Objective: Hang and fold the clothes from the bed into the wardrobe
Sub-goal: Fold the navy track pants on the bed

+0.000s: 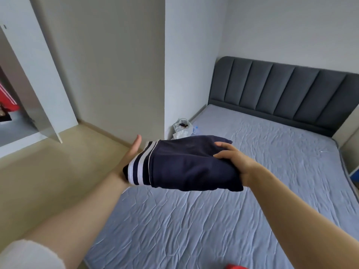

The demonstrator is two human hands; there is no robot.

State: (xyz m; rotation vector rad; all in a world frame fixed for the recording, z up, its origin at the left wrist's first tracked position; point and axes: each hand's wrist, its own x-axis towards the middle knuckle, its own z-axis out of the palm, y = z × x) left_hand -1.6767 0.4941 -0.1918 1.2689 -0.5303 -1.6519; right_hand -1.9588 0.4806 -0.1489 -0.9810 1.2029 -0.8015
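Note:
A folded navy garment [186,164] with white stripes on its band is held in the air above the bed's [252,181] left edge. My left hand [132,152] lies flat under its striped end, palm up, thumb raised. My right hand [235,162] grips the garment's right side, fingers on top of the cloth. The wardrobe [11,121] stands open at the far left, with a red garment [7,100] showing inside. A scrap of red cloth [236,266] peeks in at the bottom edge of the bed.
The white wardrobe door [38,74] swings out into the room. A beige floor [58,181] runs between wardrobe and bed. A white plastic bag [182,128] sits on the floor by the wall corner. The grey padded headboard [281,94] backs the bed.

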